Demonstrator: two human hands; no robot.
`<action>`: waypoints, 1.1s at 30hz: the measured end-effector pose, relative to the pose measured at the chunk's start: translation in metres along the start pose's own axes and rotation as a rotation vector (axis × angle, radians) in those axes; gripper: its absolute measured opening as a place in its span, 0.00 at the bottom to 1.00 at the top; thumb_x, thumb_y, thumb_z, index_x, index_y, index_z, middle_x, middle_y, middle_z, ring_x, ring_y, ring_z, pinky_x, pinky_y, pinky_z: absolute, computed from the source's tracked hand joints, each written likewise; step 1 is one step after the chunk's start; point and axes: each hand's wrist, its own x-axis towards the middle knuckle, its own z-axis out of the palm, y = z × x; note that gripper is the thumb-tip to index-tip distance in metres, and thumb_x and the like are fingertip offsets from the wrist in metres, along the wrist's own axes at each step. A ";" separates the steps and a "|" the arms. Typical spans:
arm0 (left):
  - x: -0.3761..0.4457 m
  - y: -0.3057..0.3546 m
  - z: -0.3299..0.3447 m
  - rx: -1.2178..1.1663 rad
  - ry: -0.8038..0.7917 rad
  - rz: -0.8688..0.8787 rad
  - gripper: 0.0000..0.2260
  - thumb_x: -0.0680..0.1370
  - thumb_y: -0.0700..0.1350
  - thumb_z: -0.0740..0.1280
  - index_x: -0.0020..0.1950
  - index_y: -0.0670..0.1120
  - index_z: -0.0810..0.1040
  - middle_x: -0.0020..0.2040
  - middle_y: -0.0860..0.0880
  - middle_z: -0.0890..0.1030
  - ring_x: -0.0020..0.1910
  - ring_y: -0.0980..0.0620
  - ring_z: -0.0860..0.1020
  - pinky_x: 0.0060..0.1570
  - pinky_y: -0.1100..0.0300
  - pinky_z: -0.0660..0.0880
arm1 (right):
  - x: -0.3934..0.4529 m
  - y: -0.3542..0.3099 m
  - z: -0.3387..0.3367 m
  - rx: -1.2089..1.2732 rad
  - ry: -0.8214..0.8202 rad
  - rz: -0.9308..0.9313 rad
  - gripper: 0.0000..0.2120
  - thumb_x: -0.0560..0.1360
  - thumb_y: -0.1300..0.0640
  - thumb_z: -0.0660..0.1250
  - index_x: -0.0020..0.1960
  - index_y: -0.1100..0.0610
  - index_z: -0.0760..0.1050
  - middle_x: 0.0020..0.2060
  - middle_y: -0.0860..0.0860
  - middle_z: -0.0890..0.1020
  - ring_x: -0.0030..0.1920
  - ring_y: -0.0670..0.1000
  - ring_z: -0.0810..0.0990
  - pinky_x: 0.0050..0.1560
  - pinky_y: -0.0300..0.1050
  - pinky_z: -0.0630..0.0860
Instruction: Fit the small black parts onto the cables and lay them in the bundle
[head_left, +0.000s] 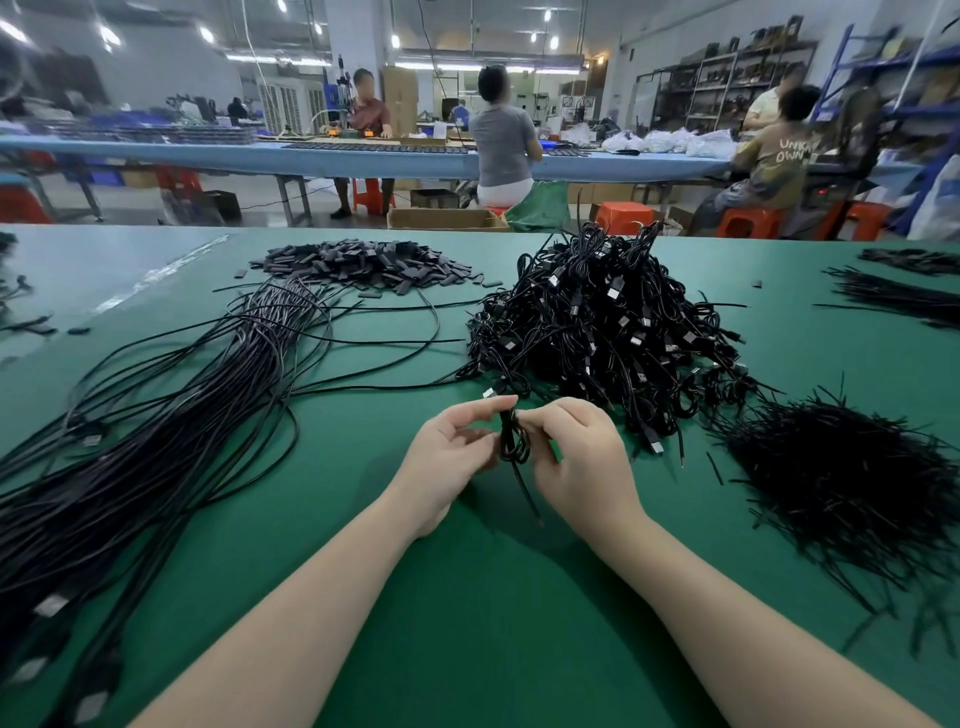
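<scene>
The heap of coiled cables (608, 332) sat just behind both hands, the laid-out bundle (171, 415) to the left, and the small black parts (363, 262) far back. Left hand (447, 457) and right hand (576, 457) pinched one coiled cable (513, 441) between them; its loops risked snagging the heap and dragging neighbours loose.

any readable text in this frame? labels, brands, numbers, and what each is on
"UNKN" over "OWN": pale letters on the back of the seated person's shirt at the far right bench; the right ends are cut off by a fold, so partly read.
Shelf boxes at the back: any print too blurred to read.
Coiled cable held by the left hand and right hand: no markings visible.
</scene>
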 end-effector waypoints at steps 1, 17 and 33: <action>0.000 -0.001 0.000 0.033 0.021 0.031 0.18 0.75 0.33 0.69 0.50 0.56 0.85 0.53 0.47 0.80 0.49 0.52 0.78 0.52 0.62 0.76 | 0.000 -0.001 0.000 0.005 -0.002 0.002 0.04 0.70 0.68 0.69 0.43 0.63 0.81 0.36 0.54 0.80 0.37 0.57 0.79 0.41 0.49 0.77; 0.004 0.014 -0.018 -0.266 -0.178 -0.377 0.27 0.70 0.44 0.68 0.70 0.50 0.69 0.24 0.52 0.71 0.24 0.54 0.71 0.27 0.62 0.62 | 0.008 -0.012 -0.008 -0.218 -0.010 -0.497 0.14 0.77 0.67 0.58 0.45 0.64 0.83 0.34 0.54 0.80 0.32 0.56 0.77 0.35 0.49 0.74; 0.008 0.024 -0.002 0.038 0.205 -0.178 0.12 0.81 0.39 0.58 0.58 0.50 0.76 0.37 0.52 0.81 0.33 0.57 0.78 0.31 0.64 0.69 | 0.188 0.022 -0.059 -0.825 -0.588 0.199 0.24 0.77 0.57 0.59 0.72 0.60 0.60 0.65 0.61 0.70 0.63 0.62 0.69 0.62 0.60 0.70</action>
